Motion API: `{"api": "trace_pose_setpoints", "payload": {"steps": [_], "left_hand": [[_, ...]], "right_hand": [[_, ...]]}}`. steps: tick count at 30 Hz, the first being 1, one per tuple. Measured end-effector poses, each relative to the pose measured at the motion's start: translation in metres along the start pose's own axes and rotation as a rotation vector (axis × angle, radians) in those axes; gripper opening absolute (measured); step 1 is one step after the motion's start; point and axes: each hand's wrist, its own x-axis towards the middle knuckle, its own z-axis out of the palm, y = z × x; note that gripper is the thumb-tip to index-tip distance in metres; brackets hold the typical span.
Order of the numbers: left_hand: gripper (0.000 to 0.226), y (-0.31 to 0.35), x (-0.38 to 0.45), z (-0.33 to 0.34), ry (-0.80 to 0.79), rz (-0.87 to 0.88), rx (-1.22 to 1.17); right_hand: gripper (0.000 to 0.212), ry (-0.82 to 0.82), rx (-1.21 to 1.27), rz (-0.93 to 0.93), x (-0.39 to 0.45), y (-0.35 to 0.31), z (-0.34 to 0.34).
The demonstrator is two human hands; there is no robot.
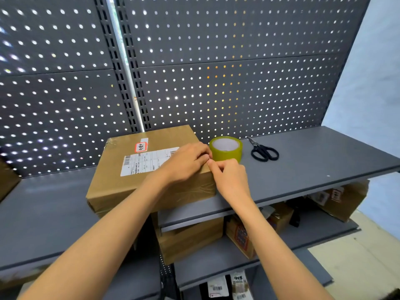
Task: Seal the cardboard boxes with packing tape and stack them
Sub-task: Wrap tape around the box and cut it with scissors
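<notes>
A closed cardboard box (138,169) lies on the top shelf (313,161), turned a little, so that its near corner hangs over the front edge of the shelf. On its lid there is a white shipping label (147,161) with barcodes and, behind it, a small red-framed sticker (141,147). Clear tape shines on its near side and on its far left corner.

The left hand (186,163) rests on the right part of the lid, palm down, with the fingers bent over the right edge of the box. The right hand (229,178) is just beside this edge, its fingers curled, and thumb and forefinger pinch something very small where they meet the fingertips of the left hand. It may be the end of the tape, but I cannot tell.

The yellowish tape roll (226,149) stands flat on the shelf, just to the right of the box and behind the hands. Further right lie black scissors (263,149), closed, well apart from the roll.

Behind the shelf stands a dark pegboard wall (216,61). On the lower shelves (216,256) there are more cardboard boxes (190,239), some with labels.
</notes>
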Motion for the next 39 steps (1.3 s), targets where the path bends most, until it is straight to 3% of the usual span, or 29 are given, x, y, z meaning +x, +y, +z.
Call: {"api": "trace_pose_setpoints", "payload": {"steps": [5,12,15,22,33,39], "left_hand": [[0.017,0.001,0.001,0.002,0.036,0.011,0.024],[0.046,0.0,-0.002,-0.002,-0.036,0.037,0.01],[0.042,-0.001,-0.002,-0.002,-0.033,0.025,-0.02],[0.021,0.003,0.001,-0.002,0.009,0.017,0.006],[0.02,0.005,0.001,-0.001,0.023,0.005,0.038],[0.033,0.007,-0.005,-0.004,0.022,0.003,0.052]], "right_hand": [[0.054,0.043,-0.009,-0.02,-0.001,0.002,0.003],[0.056,0.017,0.085,-0.029,-0.003,0.005,-0.001],[0.065,-0.018,0.123,0.001,-0.004,0.003,-0.002],[0.061,0.055,0.105,0.042,-0.005,-0.001,0.003],[0.062,0.124,0.097,0.03,-0.005,0.002,0.004],[0.057,0.051,0.047,-0.049,0.003,0.015,-0.005]]}}
